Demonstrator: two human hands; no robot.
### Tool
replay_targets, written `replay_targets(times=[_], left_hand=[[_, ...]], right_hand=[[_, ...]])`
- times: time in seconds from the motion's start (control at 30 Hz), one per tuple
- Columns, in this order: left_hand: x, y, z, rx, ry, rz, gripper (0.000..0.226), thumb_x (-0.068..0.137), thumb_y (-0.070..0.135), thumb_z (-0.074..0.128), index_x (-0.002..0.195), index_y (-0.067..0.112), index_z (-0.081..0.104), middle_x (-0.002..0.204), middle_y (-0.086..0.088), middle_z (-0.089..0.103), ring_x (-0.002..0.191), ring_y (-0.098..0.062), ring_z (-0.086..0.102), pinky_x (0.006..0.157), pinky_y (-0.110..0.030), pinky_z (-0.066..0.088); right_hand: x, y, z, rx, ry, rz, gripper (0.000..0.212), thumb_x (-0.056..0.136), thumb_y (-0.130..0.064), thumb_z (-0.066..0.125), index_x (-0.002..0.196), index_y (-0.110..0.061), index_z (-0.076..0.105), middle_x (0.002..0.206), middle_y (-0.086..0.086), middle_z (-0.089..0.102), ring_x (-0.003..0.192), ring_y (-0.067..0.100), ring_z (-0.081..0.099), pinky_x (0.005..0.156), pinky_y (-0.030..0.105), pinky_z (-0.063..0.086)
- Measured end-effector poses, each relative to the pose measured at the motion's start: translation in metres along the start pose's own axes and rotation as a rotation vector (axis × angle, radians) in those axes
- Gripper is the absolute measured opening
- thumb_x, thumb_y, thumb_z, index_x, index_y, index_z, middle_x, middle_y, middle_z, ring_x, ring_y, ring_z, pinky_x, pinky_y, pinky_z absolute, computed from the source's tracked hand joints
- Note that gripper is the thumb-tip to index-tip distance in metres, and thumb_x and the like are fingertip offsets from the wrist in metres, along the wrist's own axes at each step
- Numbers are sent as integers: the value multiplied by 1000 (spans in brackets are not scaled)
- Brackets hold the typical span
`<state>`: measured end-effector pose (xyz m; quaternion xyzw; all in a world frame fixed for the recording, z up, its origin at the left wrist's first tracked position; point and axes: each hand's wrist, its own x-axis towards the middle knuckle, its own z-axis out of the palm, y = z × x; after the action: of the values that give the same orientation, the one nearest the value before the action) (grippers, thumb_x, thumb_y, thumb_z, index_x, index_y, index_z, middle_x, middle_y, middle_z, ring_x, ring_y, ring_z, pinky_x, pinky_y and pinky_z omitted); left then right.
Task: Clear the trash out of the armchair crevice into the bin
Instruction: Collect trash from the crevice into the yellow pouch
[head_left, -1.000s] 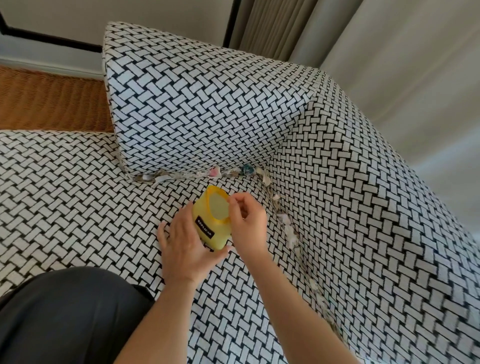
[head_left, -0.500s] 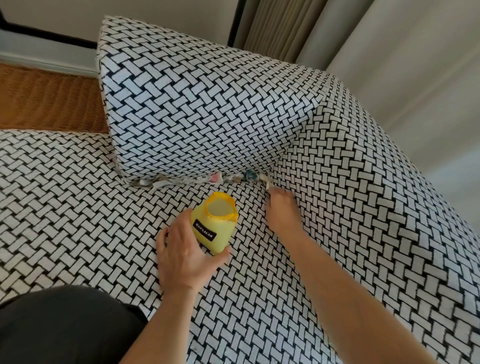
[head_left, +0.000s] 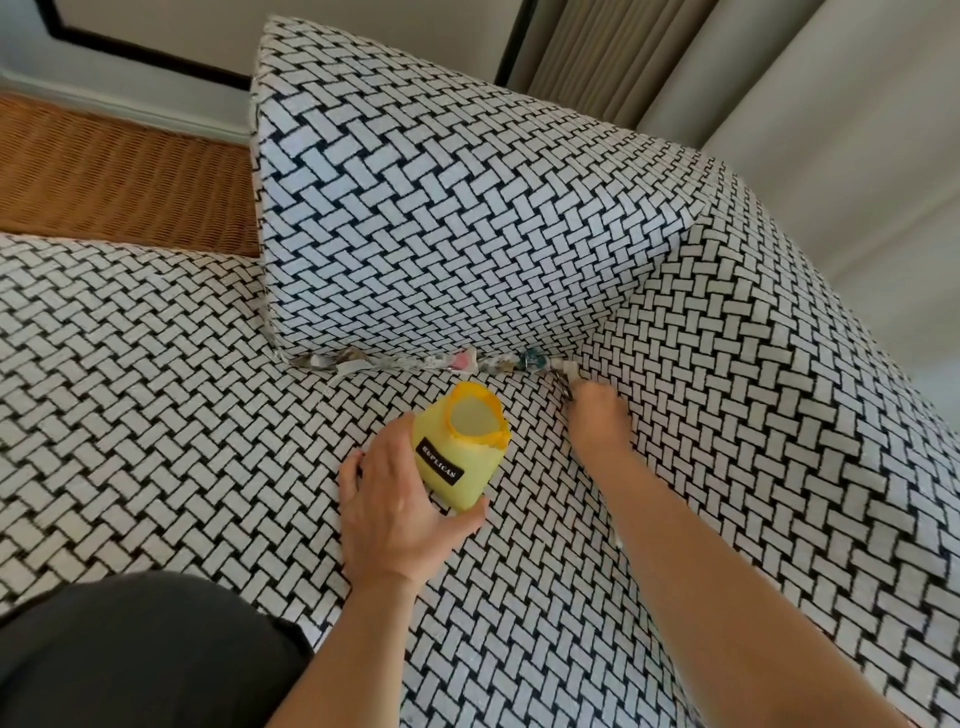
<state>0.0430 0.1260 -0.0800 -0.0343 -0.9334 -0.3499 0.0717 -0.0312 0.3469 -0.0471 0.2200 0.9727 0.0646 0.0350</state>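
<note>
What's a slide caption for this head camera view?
Left hand holds a yellow bin on the armchair seat; right hand reaches for paper scraps in the crevice.

so the bin (head_left: 462, 452) sits on the seat (head_left: 156, 389), left grip (head_left: 395, 499) wrapped round it from 7 o'clock. At the bin's 12, trash scraps (head_left: 457, 359) line the crevice under the upright cushion (head_left: 441, 208). Right grip (head_left: 597, 415) is at 2, fingertips at the crevice corner. Rug (head_left: 119, 182) off at 10, curtain (head_left: 805, 104) behind at 1, my leg (head_left: 130, 649) at 7.
</note>
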Motion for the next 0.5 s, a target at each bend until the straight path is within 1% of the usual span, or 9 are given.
replay_targets(times=[0.1,0.27,0.37,0.5], left_hand=[[0,0,0,-4,3,4,101,49,69,66,130,18,35,126,1,53,115,-17,51,107,-42,30],[0,0,1,15,25,11,102,49,68,69,130,15,37,125,0,53,114,-18,52,105,-42,33],[0,0,1,15,29,13,101,50,68,67,130,14,39,126,1,53,114,-18,51,105,-41,32],[-1,1,1,9,24,6,101,49,68,67,130,15,39,126,1,53,117,-17,50,106,-42,32]], right_hand=[[5,-4,-2,43,-7,46,21,92,-3,46,106,-5,62,95,12,64,83,26,61,64,31,50],[12,-11,-8,24,-64,56,19,92,3,44,101,1,60,97,15,63,87,27,60,65,31,47],[13,-14,-8,9,-56,50,20,92,3,42,104,1,59,99,15,63,88,27,61,67,30,49],[15,-19,-7,7,-12,49,18,93,-1,46,105,0,59,100,15,65,91,28,62,69,33,51]])
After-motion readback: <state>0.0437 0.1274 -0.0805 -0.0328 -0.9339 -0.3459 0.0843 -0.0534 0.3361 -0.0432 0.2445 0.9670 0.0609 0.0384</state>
